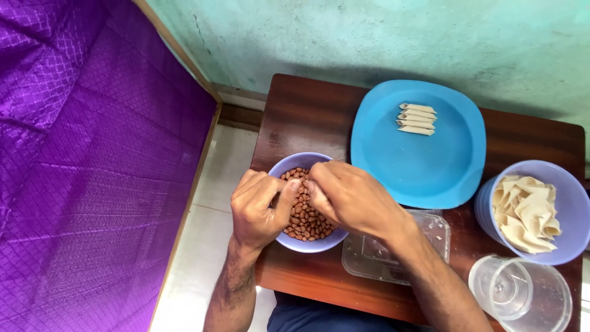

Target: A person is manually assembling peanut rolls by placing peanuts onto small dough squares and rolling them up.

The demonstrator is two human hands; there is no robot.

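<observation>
Over the lilac bowl of peanuts, w/ both my hands meeting above it. Bowl sits at the front-left of the brown counter, just beside the blue plate. My left hand rests on the bowl's near-left rim, fingers curled, thumb reaching in over the nuts. My right hand comes across from the other side, fingertips bunched & dipped into the pile; can't tell if any nut is actually pinched btwn them, they're hidden under the knuckles.

Looks to me like the picking step, taking nuts out of the bowl. Next move prob. needs a light pinch & a steady bowl so nothing spills.

Plate holds four rolled pastry pieces at its far side. Clear plastic tub lies under my right wrist. Far right: another lilac bowl w/ folded dough sheets, clear cup near it.
</observation>
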